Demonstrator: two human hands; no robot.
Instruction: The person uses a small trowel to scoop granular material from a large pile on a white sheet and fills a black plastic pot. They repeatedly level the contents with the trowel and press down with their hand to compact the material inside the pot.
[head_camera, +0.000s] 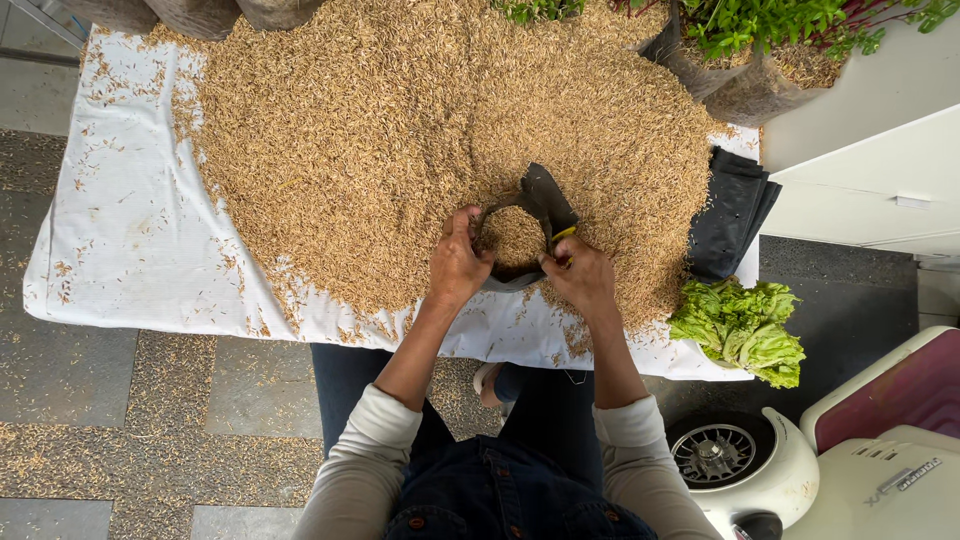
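Observation:
A big heap of tan rice husk (400, 130) covers a white sheet (130, 240) spread on the ground. At the heap's near edge stands a small black plastic grow bag (535, 200), its mouth held open and partly filled with husk. My left hand (457, 262) grips the bag's left rim. My right hand (580, 275) grips the right rim, with something small and yellow between hand and bag. Both forearms reach out from grey sleeves over my dark trousers.
A stack of folded black bags (730, 215) lies right of the heap. Green leafy seedlings (745, 330) lie beside the sheet's corner. Potted plants (780, 30) stand at the back right. A white cabinet (870, 170) and white appliances (790, 470) fill the right side. Husk litters the paved floor.

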